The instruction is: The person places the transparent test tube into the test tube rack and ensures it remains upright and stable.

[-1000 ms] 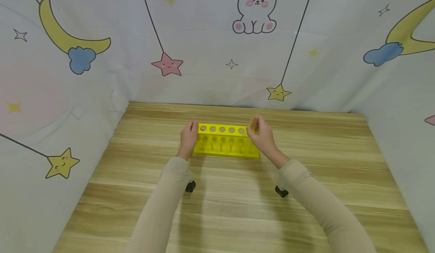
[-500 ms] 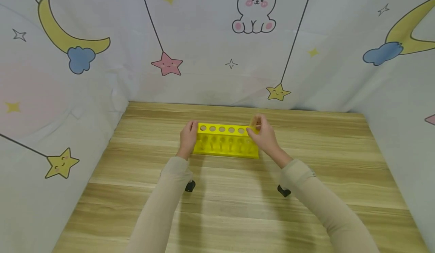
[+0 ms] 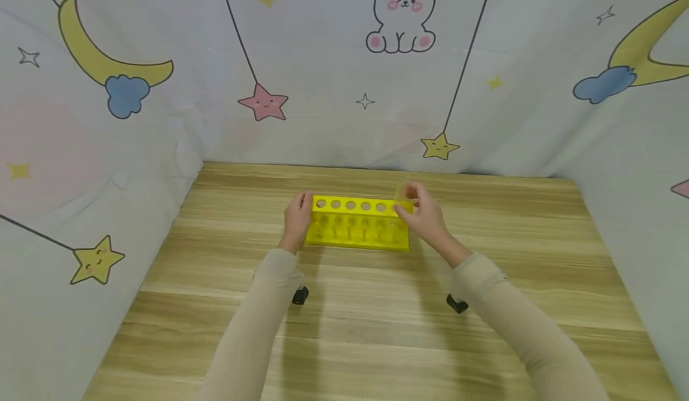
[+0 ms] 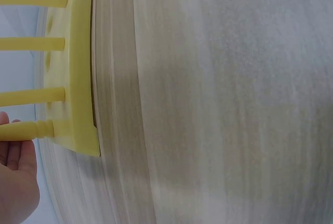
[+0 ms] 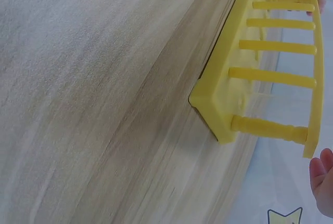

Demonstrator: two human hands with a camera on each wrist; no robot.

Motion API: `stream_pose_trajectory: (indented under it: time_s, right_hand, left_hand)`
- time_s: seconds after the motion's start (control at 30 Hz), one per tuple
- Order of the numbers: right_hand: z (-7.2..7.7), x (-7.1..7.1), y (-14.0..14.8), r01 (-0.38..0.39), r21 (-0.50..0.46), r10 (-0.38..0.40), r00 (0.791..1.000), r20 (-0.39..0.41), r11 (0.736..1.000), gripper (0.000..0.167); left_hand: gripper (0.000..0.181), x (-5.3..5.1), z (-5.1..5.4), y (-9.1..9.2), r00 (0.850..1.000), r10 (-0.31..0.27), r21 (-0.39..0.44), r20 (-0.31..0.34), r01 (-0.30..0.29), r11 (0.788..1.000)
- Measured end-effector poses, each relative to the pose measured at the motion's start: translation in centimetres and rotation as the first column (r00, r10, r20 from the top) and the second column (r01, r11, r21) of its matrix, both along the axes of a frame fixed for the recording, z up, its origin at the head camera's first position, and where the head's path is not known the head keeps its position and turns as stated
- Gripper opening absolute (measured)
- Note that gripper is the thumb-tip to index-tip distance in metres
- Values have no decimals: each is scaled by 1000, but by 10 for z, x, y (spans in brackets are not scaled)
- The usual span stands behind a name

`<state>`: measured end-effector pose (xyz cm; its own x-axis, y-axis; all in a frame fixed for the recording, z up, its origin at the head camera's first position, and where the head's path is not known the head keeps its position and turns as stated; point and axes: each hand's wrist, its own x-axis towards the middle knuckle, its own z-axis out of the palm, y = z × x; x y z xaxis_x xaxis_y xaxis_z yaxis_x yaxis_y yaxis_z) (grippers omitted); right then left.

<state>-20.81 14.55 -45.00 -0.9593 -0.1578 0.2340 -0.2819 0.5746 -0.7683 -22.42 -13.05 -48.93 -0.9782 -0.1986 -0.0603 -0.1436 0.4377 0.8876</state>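
Note:
A yellow test tube rack (image 3: 357, 233) stands upright on the wooden table, with a row of round holes on top and pegs below. My left hand (image 3: 297, 215) grips its left end, the fingers wrapped round the end post (image 4: 23, 131) in the left wrist view. Over the rack's right end is my right hand (image 3: 425, 212), thumb and fingers bent. A faint, see-through shape (image 3: 402, 191) shows beside those fingers; whether they hold it is unclear. In the right wrist view, the visible right fingertips (image 5: 318, 171) are apart from the rack.
The wooden table (image 3: 355, 323) ends at a white cloth backdrop (image 3: 317, 137) printed with moons, stars and a rabbit, which also runs along both sides. A small black part (image 3: 457, 303) sits below the right wrist, another black part (image 3: 300, 295) by the left.
My right hand has shifted slightly right, showing more of the rack's right end. My left hand and the rack have stayed in place.

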Motion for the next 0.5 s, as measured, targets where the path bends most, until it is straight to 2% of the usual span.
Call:
stream_pose_trajectory:
  time_s: [0.23,0.5]
  right_hand:
    - [0,1,8,16,-1,-16,1000,-11,1000,40]
    - [-4,2,22,39,-3,-39,999,5,999,37]
  left_hand:
    - [44,0,1,0,1000,-4,29,11,4,1000]
    - [44,0,4,0,1000,-11,11,7,11,1000]
